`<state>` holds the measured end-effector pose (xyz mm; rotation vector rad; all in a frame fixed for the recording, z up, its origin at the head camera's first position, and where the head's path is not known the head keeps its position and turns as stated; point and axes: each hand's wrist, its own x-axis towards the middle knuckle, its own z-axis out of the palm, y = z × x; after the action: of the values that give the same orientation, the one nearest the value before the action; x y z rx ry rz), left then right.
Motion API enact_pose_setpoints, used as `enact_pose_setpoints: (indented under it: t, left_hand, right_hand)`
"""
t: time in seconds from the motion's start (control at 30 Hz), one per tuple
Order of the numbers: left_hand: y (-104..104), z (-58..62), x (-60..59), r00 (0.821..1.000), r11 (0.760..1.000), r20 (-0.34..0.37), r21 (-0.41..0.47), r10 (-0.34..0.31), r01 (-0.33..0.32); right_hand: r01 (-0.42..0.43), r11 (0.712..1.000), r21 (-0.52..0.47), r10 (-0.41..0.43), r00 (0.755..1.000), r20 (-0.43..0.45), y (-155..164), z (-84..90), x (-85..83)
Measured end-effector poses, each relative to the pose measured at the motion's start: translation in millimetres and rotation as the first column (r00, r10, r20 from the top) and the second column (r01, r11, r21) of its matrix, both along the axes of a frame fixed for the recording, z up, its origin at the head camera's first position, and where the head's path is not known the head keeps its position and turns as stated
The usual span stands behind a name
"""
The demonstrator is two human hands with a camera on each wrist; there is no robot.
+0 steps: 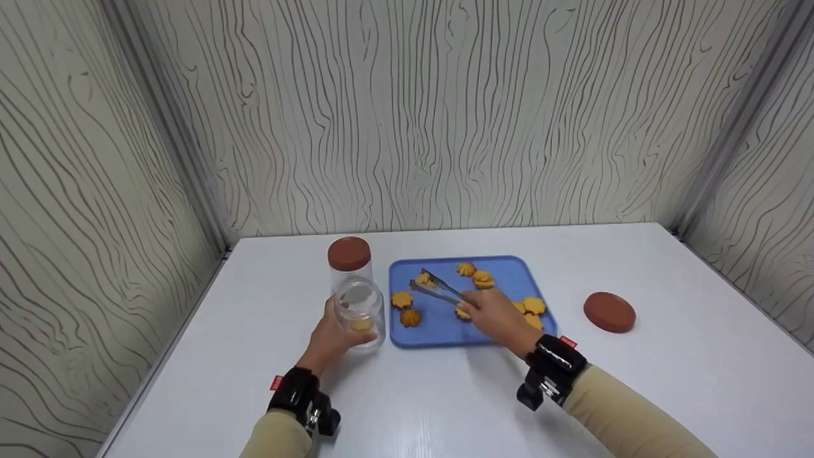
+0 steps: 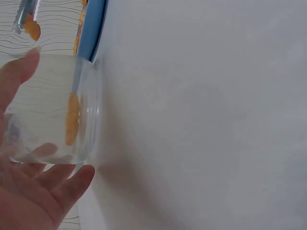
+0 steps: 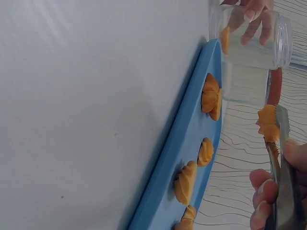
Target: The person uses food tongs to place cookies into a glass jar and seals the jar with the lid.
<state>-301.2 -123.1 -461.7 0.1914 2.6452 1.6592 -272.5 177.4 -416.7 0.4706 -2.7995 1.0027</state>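
My left hand (image 1: 332, 336) grips a clear open jar (image 1: 360, 302), thumb on one side and fingers around the other. One flower-shaped cookie (image 2: 72, 119) lies at the bottom of the jar. With my right hand (image 1: 505, 320) I hold metal tongs (image 1: 443, 291) over the blue tray (image 1: 439, 332). Between the tong tips sits another cookie (image 3: 268, 123), raised above the tray in the right wrist view. Several golden cookies (image 1: 402, 299) are spread over the tray, some partly hidden behind my right hand.
Behind the held jar stands a second clear jar with a red-brown lid (image 1: 350, 254). A loose red-brown lid (image 1: 610, 312) lies on the white table (image 1: 407, 401) to the right of the tray. Wood-patterned panels (image 1: 407, 114) border the table at the back and sides.
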Motion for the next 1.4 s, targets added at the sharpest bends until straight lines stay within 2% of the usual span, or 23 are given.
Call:
enact_pose_setpoints:
  t: [0.53,0.73,0.97,1.17,1.4]
  left_hand:
    - [0,1.1,-3.6,0.999,1.0,0.048,0.007,0.006,-0.006]
    - [0,3.1,-2.0,0.997,1.0,0.069,0.003,0.017,-0.017]
    - [-2,0.4,-1.0,1.0,1.0,-0.009,-0.008,-0.002,0.002]
    - [-3,-0.4,-0.9,1.0,1.0,-0.005,-0.01,-0.003,0.003]
    - [-2,-0.1,-0.4,1.0,1.0,-0.002,-0.005,-0.008,0.008]
  right_hand:
    - [-0.035,0.998,-0.045,0.035,0.999,0.008,-17,16.5,2.2]
    - [-0.031,0.999,-0.022,0.031,1.0,-0.003,-30,20.3,2.6]
    - [-0.063,0.997,-0.045,0.064,0.998,0.019,-36,22.0,2.5]
    - [-0.064,0.996,-0.055,0.064,0.998,0.003,-42,23.4,2.3]
    - [-0.088,0.995,-0.038,0.086,0.994,-0.06,-50,25.8,2.3]
